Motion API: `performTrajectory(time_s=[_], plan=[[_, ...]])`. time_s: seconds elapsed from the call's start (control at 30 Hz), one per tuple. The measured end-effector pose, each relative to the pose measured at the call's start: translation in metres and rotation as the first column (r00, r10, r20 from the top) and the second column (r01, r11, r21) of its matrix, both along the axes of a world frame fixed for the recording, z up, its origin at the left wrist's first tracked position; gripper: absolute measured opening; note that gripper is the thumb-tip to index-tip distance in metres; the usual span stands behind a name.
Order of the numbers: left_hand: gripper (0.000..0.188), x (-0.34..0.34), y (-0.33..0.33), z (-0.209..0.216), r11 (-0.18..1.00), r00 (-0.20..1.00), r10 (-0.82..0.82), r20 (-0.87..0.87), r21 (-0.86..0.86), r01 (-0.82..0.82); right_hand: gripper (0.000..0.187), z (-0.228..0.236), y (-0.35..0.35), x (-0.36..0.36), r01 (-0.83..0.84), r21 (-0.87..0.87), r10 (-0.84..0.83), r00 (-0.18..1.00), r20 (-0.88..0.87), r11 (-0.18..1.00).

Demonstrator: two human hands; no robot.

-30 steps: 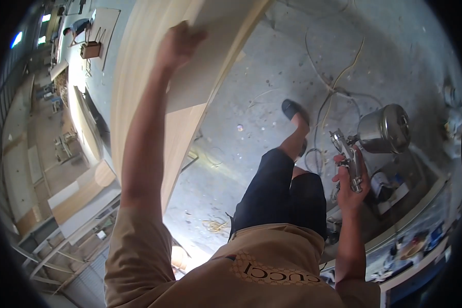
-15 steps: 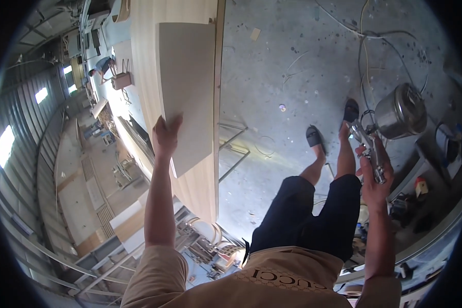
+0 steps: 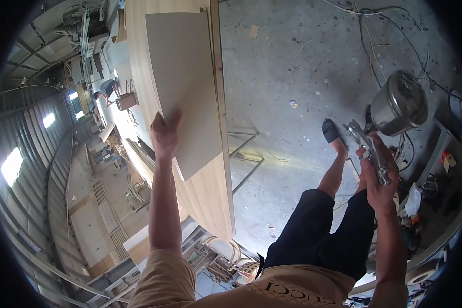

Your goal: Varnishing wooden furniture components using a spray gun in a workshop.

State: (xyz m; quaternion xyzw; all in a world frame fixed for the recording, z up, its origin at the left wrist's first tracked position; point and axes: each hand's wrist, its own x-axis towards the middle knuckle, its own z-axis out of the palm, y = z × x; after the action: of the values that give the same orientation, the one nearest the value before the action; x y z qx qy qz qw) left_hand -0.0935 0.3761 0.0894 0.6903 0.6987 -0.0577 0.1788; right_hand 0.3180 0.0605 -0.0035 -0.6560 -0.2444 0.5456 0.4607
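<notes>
The person's left hand (image 3: 165,134) is up at arm's length, fingers and thumb clamped on the near edge of a pale board (image 3: 187,87). That board is flat and rectangular, and it lies on top of a long wooden surface (image 3: 210,197) that runs away from the person, its grain showing past the board's lower corner. The board sits slightly askew on it, its right edge close to the strip that borders the surface.

The right hand (image 3: 380,177) is closed around the handle of a spray gun (image 3: 367,149), held out to the person's right side, well apart from the board. A shiny metal cup (image 3: 399,105) sits on top of the gun, tilted away from the hand, with the gun's nozzle end pointing up and to the left.

Below, the person's legs in dark shorts (image 3: 318,231) stand on a grey concrete floor (image 3: 292,61) flecked with spots, one foot in a dark sandal (image 3: 331,131) stepped forward. Thin hoses or cables (image 3: 367,36) snake across the floor beyond the gun. A metal frame (image 3: 246,154) shows under the edge of the surface. Far off to the left, another person (image 3: 107,88) bends over something in the long workshop.
</notes>
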Motion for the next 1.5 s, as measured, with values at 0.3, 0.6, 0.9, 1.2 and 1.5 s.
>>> performTrajectory(time_s=[0.3, 0.6, 0.9, 1.2, 1.5], plan=[[0.035, 0.001, 0.005, -0.015, 0.999, 0.992, -0.024, 0.122, 0.027, 0.021, 0.047, -0.02, -0.021, -0.01, 0.021, -0.06, -0.025, 0.997, -0.075, 0.998], [0.035, -0.022, 0.001, -0.008, 1.0, 0.996, -0.005, 0.088, -0.002, 0.005, 0.05, -0.03, -0.022, -0.008, -0.006, -0.05, 0.008, 0.999, 0.039, 0.999], [0.036, -0.027, -0.009, -0.018, 1.0, 0.981, 0.002, 0.193, 0.008, -0.004, 0.052, -0.048, -0.024, -0.011, 0.022, -0.025, -0.02, 0.998, 0.053, 0.999], [0.036, -0.043, -0.011, -0.021, 1.0, 0.989, -0.017, 0.149, 0.028, 0.013, 0.051, -0.054, -0.03, -0.018, -0.011, -0.021, 0.011, 0.999, 0.031, 1.0], [0.035, -0.046, -0.015, -0.022, 0.999, 0.982, -0.016, 0.187, 0.037, 0.009, 0.051, -0.057, -0.026, -0.025, 0.001, -0.004, -0.001, 1.0, 0.031, 1.0]])
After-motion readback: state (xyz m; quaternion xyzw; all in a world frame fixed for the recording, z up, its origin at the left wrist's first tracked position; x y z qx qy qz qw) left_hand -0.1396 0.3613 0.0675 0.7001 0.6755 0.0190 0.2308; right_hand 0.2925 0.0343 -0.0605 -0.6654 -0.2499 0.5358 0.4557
